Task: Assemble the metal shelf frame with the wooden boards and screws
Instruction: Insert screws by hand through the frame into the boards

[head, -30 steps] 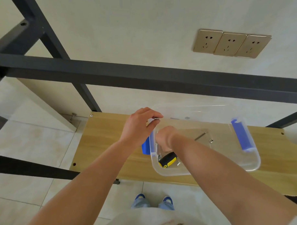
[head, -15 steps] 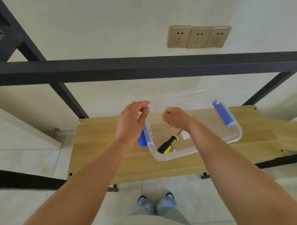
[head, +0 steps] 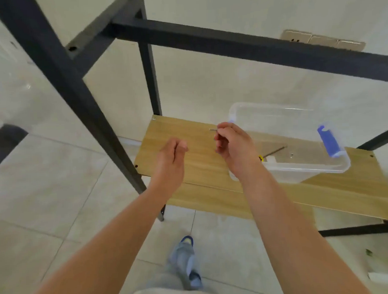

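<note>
Right hand (head: 233, 145): pinching a thin screw (head: 213, 130) between thumb and fingertips, raised over the board (head: 202, 166), just left of the clear box (head: 299, 165). Left hand (head: 172, 157): beside it and apart, fingers loosely curled, gripping nothing visible, also above the board. Beyond: board lying low in the black frame (head: 229, 44), box resting on it with a blue latch (head: 329, 142) and a screwdriver shaft (head: 274, 151) inside, wall sockets (head: 321, 40) behind the top bar, one shoe (head: 185, 259) on the tiled floor (head: 47, 196).
</note>
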